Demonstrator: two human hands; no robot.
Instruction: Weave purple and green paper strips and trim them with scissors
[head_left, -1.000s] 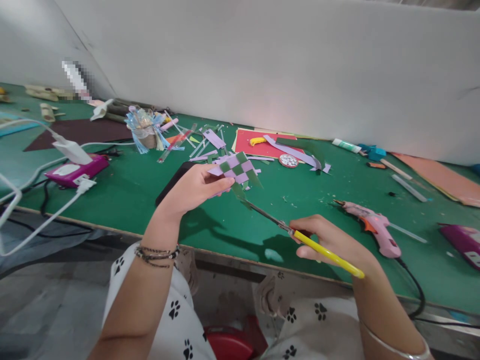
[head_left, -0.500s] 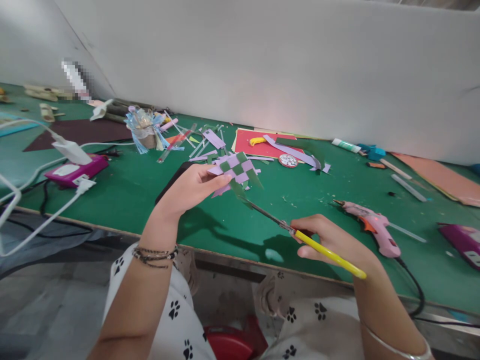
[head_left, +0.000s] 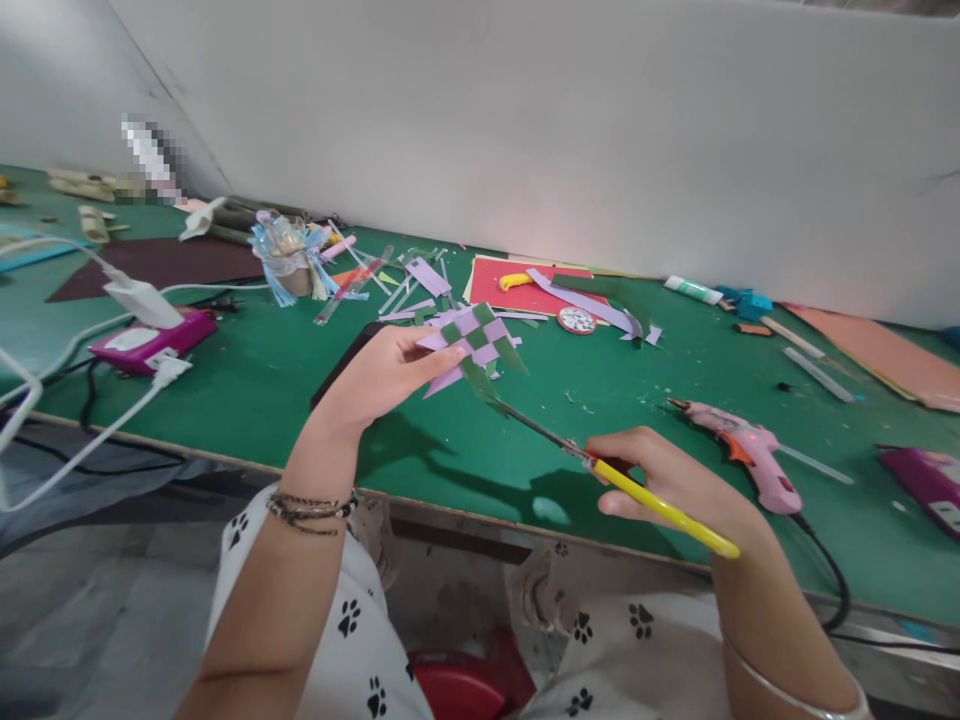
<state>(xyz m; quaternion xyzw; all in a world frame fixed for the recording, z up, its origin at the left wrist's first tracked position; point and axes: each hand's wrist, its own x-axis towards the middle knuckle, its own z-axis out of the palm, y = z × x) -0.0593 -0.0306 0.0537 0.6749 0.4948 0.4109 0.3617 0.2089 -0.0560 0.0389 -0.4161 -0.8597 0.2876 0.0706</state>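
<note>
My left hand [head_left: 401,365] pinches a checkered woven piece of purple and green paper strips [head_left: 478,335] between thumb and fingers, above the table. Loose strip ends stick out around its edges. One green strip [head_left: 478,384] hangs from its lower side toward my right hand. My right hand [head_left: 652,478] is closed around a long-nosed, yellow-handled tool like pliers [head_left: 637,490]. Its thin metal tip meets the end of that green strip; whether the jaws grip it is too small to tell.
Paper scraps and strips lie behind the woven piece, near a red sheet [head_left: 491,280] and a yellow cutter [head_left: 515,283]. A pink glue gun [head_left: 750,455] rests at right. Purple power strips [head_left: 154,340] with white cables sit at left. A decorated pot [head_left: 291,275] stands behind.
My right hand and the yellow-handled tool have shifted slightly right and down. The left hand and woven piece are nearly unmoved.
</note>
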